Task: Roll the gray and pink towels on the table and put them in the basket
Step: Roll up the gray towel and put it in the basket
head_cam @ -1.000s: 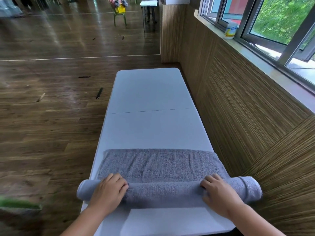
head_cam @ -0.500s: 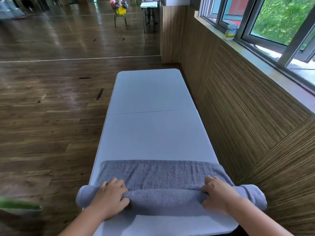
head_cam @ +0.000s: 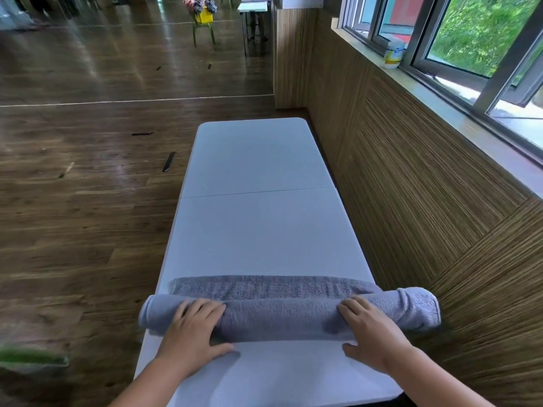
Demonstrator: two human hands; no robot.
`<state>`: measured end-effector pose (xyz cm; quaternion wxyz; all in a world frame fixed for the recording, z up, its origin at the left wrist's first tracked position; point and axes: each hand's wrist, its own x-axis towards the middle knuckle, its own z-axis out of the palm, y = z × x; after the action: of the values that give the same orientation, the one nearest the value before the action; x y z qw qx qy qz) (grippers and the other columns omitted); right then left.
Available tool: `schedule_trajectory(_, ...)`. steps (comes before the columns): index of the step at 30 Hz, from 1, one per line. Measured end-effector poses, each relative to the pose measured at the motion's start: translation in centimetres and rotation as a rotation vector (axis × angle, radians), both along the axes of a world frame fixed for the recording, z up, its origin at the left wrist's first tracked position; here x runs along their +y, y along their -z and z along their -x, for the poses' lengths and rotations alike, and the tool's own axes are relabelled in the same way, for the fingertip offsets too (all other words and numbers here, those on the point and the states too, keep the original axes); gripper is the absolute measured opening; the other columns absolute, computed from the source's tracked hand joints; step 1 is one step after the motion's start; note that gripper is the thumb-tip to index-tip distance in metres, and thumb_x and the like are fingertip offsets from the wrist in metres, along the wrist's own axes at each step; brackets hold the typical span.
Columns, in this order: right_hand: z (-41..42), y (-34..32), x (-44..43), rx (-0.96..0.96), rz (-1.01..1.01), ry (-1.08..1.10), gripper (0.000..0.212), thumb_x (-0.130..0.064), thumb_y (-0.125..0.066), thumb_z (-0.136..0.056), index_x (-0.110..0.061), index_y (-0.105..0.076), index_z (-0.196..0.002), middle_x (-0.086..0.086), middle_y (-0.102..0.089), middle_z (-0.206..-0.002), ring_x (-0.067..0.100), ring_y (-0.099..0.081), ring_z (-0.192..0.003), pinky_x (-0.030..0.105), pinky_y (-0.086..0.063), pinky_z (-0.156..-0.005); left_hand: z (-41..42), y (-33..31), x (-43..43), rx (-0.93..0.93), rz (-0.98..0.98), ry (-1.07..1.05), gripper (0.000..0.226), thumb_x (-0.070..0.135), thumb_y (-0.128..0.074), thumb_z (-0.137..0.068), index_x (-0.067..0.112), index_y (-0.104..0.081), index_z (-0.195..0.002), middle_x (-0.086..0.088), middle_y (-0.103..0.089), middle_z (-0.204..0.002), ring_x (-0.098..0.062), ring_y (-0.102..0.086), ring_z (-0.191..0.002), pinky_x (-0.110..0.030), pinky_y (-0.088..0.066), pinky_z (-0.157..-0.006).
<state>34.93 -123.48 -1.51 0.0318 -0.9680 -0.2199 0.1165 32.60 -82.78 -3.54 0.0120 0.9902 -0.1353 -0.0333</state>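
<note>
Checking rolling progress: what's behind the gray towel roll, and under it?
Behind the roll, an unrolled strip of towel lies flat on the white table. The left hand and right hand rest on top. Underneath is hidden.

Large studio-like hall: polished wood floor (head_cam: 76, 230), folding table (head_cam: 258, 230), windows (head_cam: 470, 33)

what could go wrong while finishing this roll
1. Both ends of the gray towel overhang the sides of the table, so they may sag and loosen the roll.
2. The left hand and right hand press only near the ends, so the middle may roll slack.
3. Only a narrow flat strip remains, and its edge could flap open once released.
</note>
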Motion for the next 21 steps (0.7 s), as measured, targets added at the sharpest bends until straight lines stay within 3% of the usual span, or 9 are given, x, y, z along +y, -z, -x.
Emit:
schedule_trajectory(2,-0.3,0.3,0.4,-0.035,0.036,-0.005,0.058,-0.051,-0.067,-0.048,-0.023,-0.068,-0.099,-0.009,-0.064,-0.099,0.017,-0.061,-0.097,0.031,-0.057,-0.084,-0.5,-0.1,-0.2,0.011,-0.044,-0.022,0.076,0.077,-0.067,-0.054,0.033,-0.067,-0.116,0.017,-0.065,-0.115,-0.012,-0.059,-0.108,-0.046,-0.044,-0.1)
schedule_trajectory(5,-1.1,-0.4,1.3,-0.104,0.09,0.016,0.037,-0.037,-0.078,-0.037,-0.028,-0.065,-0.07,-0.012,-0.061,-0.075,0.015,-0.059,-0.075,0.028,-0.053,-0.063,-1.0,-1.1,-0.7,0.049,-0.041,-0.025,0.051,0.051,-0.075,-0.048,0.034,-0.069,-0.096,0.017,-0.065,-0.098,-0.013,-0.059,-0.095,-0.045,-0.051,-0.091)
schedule_trajectory(6,-1.2,-0.8,1.5,-0.082,0.123,0.018,0.032,-0.037,-0.078,-0.039,-0.028,-0.065,-0.066,-0.013,-0.059,-0.074,0.015,-0.058,-0.074,0.027,-0.049,-0.06,-1.0,-1.3,-0.7,0.043,-0.032,-0.01,0.041,0.051,-0.071,-0.052,0.034,-0.068,-0.089,0.018,-0.063,-0.093,-0.013,-0.058,-0.092,-0.043,-0.05,-0.092)
schedule_trajectory(9,-1.5,-2.2,1.2,0.096,0.09,0.021,0.016,-0.035,-0.061,-0.07,-0.022,-0.065,-0.08,-0.012,-0.05,-0.091,0.016,-0.051,-0.093,0.026,-0.036,-0.066,-0.4,-1.7,-0.5,0.043,0.006,0.053,0.026,0.055,-0.06,-0.062,0.032,-0.062,-0.073,0.019,-0.055,-0.081,-0.012,-0.052,-0.085,-0.037,-0.046,-0.091)
schedule_trajectory(13,-2.1,-3.2,0.9,0.243,0.108,0.079,0.013,-0.031,-0.049,-0.076,-0.019,-0.048,-0.07,-0.01,-0.035,-0.081,0.016,-0.047,-0.077,0.025,-0.023,-0.049,0.0,-2.1,-0.7,0.036,0.009,0.1,0.024,0.05,-0.057,-0.067,0.028,-0.052,-0.061,0.016,-0.043,-0.079,-0.009,-0.043,-0.081,-0.032,-0.043,-0.078)
schedule_trajectory(15,-2.7,-3.2,1.2,0.226,0.05,0.139,0.01,-0.025,-0.048,-0.08,-0.023,-0.057,-0.081,-0.011,-0.04,-0.088,0.018,-0.054,-0.081,0.025,-0.025,-0.05,-0.7,-2.0,-0.8,-0.02,0.018,0.048,0.015,0.047,-0.055,-0.07,0.032,-0.056,-0.071,0.014,-0.046,-0.081,-0.011,-0.046,-0.079,-0.031,-0.044,-0.07)
schedule_trajectory(18,-3.5,-2.2,1.1,0.086,-0.081,0.247,0.032,-0.018,-0.049,-0.091,-0.028,-0.06,-0.119,-0.008,-0.052,-0.111,0.023,-0.062,-0.094,0.028,-0.037,-0.064,-2.0,-1.9,-0.9,-0.104,0.045,-0.05,0.021,0.035,-0.061,-0.08,0.033,-0.062,-0.101,0.01,-0.057,-0.089,-0.015,-0.06,-0.079,-0.032,-0.048,-0.067)
schedule_trajectory(20,-3.4,-1.8,0.8,0.017,-0.153,0.214,0.039,-0.019,-0.052,-0.09,-0.026,-0.057,-0.128,-0.003,-0.057,-0.12,0.023,-0.06,-0.102,0.028,-0.041,-0.075,-2.1,-1.7,-1.4,-0.17,0.061,-0.042,0.007,0.03,-0.055,-0.093,0.029,-0.061,-0.097,0.007,-0.054,-0.086,-0.018,-0.061,-0.073,-0.033,-0.047,-0.065)
schedule_trajectory(21,-3.1,-1.6,0.6,0.014,-0.174,0.162,0.043,-0.024,-0.055,-0.086,-0.024,-0.057,-0.129,-0.004,-0.057,-0.122,0.022,-0.058,-0.109,0.028,-0.044,-0.084,-1.8,-2.0,-1.8,-0.156,0.093,-0.047,0.022,0.034,-0.042,-0.101,0.029,-0.062,-0.093,0.008,-0.053,-0.085,-0.018,-0.06,-0.072,-0.033,-0.046,-0.065)
